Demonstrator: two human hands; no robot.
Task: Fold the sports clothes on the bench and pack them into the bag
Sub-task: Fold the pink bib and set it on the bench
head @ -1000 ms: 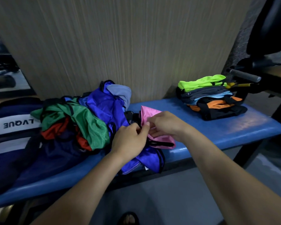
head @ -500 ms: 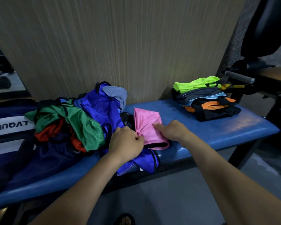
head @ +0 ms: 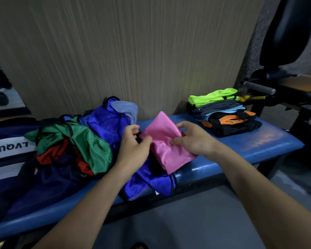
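1. Pink, shiny mesh cloth is the piece in hand: the pink garment (head: 166,141) lies partly folded near the middle of the blue bench (head: 269,144), its near end draped over the edge of the loose pile.
2. Its long axis runs from about 11 o'clock, the far end toward the wall, to about 5 o'clock, the near end toward the front edge of the bench.
3. The left hand (head: 133,144) sits at the garment's 9 o'clock side, fingers curled, pinching its left edge; the thumb side is partly hidden by the cloth.
4. The right hand (head: 192,139) sits at the 3 o'clock side, fingers curled over the right edge and resting on top of the cloth, gripping it.
5. Both hands touch the garment, one on each long edge, so neither is clearly nearer; it lies between them.
6. The folded stack (head: 226,114), neon yellow on top with grey, pale blue, orange and black below, is at roughly 2 o'clock from the right hand, well apart along the bench. My guess is that the right hand carries the finished fold there.
7. The loose pile (head: 83,142) of green, red and blue clothes lies at 9 o'clock, just beside the left hand.
8. The dark bag (head: 9,150) with a white printed band stands at the far 9 o'clock end; packing has seemingly not begun.
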